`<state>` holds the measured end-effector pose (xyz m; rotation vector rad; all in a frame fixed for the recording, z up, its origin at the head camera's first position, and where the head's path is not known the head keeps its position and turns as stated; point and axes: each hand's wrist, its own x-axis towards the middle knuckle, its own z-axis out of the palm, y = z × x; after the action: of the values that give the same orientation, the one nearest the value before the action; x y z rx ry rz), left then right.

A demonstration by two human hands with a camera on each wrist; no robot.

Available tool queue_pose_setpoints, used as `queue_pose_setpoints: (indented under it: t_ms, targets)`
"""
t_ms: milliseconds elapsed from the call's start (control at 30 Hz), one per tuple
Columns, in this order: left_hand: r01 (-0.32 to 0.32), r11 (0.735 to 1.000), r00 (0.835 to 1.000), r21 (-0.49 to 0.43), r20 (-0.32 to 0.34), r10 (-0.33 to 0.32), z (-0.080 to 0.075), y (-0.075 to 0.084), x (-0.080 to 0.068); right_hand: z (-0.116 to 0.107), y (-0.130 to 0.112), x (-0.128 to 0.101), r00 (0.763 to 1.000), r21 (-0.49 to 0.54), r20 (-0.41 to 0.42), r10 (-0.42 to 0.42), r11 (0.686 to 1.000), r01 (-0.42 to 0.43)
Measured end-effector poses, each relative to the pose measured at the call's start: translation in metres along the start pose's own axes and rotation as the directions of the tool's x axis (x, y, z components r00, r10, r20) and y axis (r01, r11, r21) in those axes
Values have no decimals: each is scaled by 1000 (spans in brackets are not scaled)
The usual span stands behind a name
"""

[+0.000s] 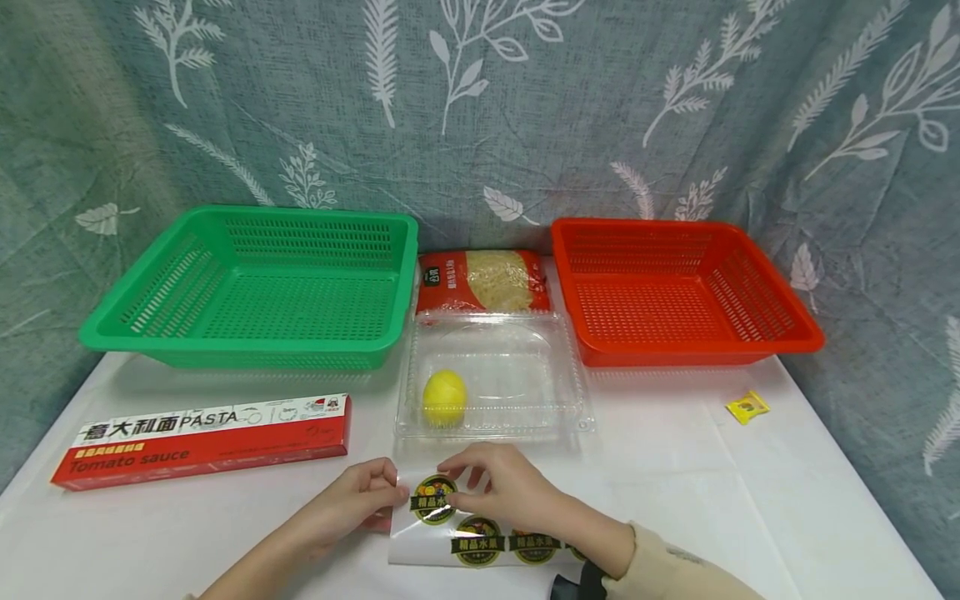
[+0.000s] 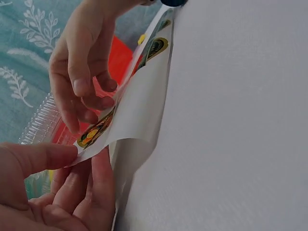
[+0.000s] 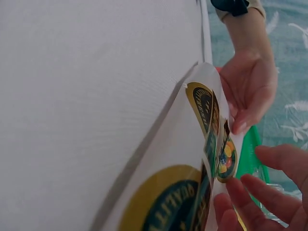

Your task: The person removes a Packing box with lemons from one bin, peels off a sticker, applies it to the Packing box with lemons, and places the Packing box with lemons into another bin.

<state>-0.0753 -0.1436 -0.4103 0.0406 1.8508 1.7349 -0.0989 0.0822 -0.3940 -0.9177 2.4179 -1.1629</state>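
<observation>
A glossy white sheet of round fruit stickers (image 1: 420, 543) lies at the front of the table, its left end bent upward. My left hand (image 1: 352, 504) pinches that raised left edge between thumb and fingers, as the left wrist view (image 2: 43, 187) shows. Over the sheet, my right hand (image 1: 513, 492) has thumb and fingers apart, with fingertips right at the upper-left sticker (image 1: 431, 500). More round stickers (image 1: 478, 542) run along the lower edge, partly under the right forearm. Behind the hands stands a clear plastic clamshell box (image 1: 517, 375) with a yellow lemon-like fruit (image 1: 445, 398) inside.
A green basket (image 1: 285, 343) stands at the back left and a red basket (image 1: 697, 346) at the back right. Between them lies a red pasta bag (image 1: 446, 283). A red pasta box (image 1: 210, 442) is at left; a small yellow packet (image 1: 747, 407) sits at right.
</observation>
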Motion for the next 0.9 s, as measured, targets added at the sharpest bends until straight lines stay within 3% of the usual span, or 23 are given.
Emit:
queue_pose_setpoints:
  t_ms: [267, 367, 667, 900]
  targets:
    - [46, 996, 998, -76, 43, -43, -2, -1, 0, 3, -1, 4, 1000, -123, -10, 9, 992, -10]
    - [62, 994, 997, -94, 50, -58, -3, -1, -1, 4, -2, 5, 1000, -129, -19, 22, 991, -24]
    - [28, 990, 996, -139, 88, -16, -3, -1, -2, 5, -5, 8, 998, -120, -30, 54, 991, -58]
    - [45, 992, 997, -122, 68, -37, -2, -1, -2, 6, -4, 9, 998, -94, -27, 54, 994, -57]
